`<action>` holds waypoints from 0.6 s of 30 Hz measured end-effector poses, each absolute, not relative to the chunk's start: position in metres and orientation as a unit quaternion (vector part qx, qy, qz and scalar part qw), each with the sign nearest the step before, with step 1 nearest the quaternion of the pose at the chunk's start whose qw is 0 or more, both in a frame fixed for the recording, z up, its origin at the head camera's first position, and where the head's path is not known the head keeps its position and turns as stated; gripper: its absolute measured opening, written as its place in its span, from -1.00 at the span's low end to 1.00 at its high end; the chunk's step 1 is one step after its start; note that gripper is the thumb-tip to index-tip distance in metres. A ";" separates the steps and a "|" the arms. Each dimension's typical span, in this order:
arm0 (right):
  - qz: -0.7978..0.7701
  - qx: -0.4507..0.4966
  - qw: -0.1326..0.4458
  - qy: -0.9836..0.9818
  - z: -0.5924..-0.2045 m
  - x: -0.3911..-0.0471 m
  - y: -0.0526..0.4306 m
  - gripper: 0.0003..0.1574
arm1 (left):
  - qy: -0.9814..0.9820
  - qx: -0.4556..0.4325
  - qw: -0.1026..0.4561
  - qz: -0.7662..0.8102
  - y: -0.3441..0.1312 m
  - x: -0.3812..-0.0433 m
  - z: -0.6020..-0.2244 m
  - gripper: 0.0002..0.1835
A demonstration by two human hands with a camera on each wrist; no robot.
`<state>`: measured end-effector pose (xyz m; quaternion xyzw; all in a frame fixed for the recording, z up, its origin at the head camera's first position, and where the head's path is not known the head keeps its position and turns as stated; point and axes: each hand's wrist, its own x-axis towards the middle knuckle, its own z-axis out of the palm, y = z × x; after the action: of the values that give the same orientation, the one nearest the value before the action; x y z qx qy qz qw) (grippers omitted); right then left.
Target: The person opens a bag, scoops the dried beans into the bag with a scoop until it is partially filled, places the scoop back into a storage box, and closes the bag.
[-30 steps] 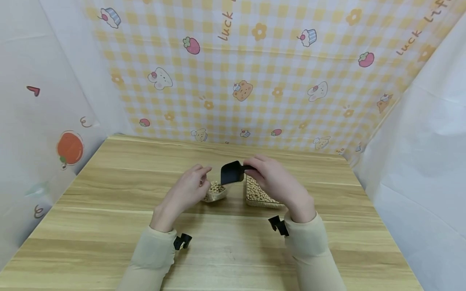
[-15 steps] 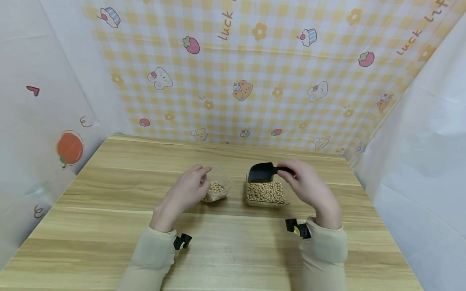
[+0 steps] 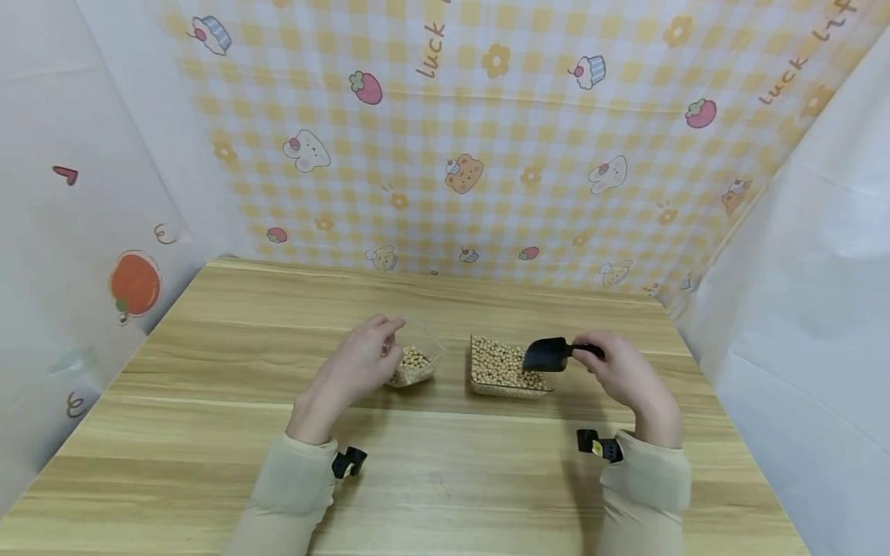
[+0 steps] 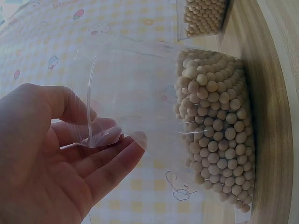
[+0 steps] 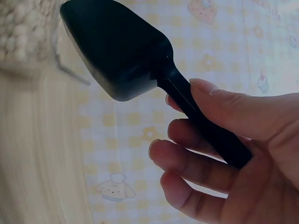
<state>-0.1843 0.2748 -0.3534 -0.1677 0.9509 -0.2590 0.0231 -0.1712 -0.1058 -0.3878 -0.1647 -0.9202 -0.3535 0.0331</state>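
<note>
My left hand (image 3: 358, 357) pinches the upper rim of a clear plastic bag (image 4: 135, 88), thumb on one side and fingers on the other. Pale round soybeans (image 4: 217, 130) fill the bag's lower part, which stands on the table. My right hand (image 3: 619, 372) holds a black scoop (image 3: 545, 355) by its handle, with the thumb along one side and the fingers curled round the other. The scoop's blade is over the right end of a clear rectangular box (image 3: 511, 392) full of soybeans. Whether the scoop carries any beans cannot be told.
Bag and box stand side by side on a wooden table (image 3: 431, 479), a small gap between them. A yellow checked cloth (image 3: 431, 154) hangs behind the table, and white sheets (image 3: 813, 255) hang at both sides. Black mounts (image 3: 599, 446) sit on both wrists.
My right hand has carried the scoop rightward and lower, from beside the bag across to the box's right end. My left hand has stayed at the bag's rim.
</note>
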 end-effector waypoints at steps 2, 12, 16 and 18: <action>-0.252 -0.169 0.026 0.952 -0.354 -0.185 0.276 -0.81 | -0.921 -0.164 0.033 -0.353 -0.106 -0.171 -0.388 -0.47; -0.213 -0.206 0.010 0.955 -0.363 -0.192 0.263 -0.86 | -0.919 -0.162 0.030 -0.358 -0.106 -0.170 -0.388 -0.47; -0.221 -0.219 0.008 0.950 -0.372 -0.196 0.263 -0.87 | -0.918 -0.163 0.030 -0.359 -0.106 -0.170 -0.388 -0.47; -0.229 -0.222 0.013 0.948 -0.378 -0.198 0.265 -0.85 | -0.918 -0.163 0.031 -0.359 -0.106 -0.170 -0.388 -0.47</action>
<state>-0.1982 0.2645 -0.3781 -0.2225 0.9475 -0.2293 0.0129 -0.1701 -0.1058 -0.3878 -0.1631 -0.9184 -0.3591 0.0311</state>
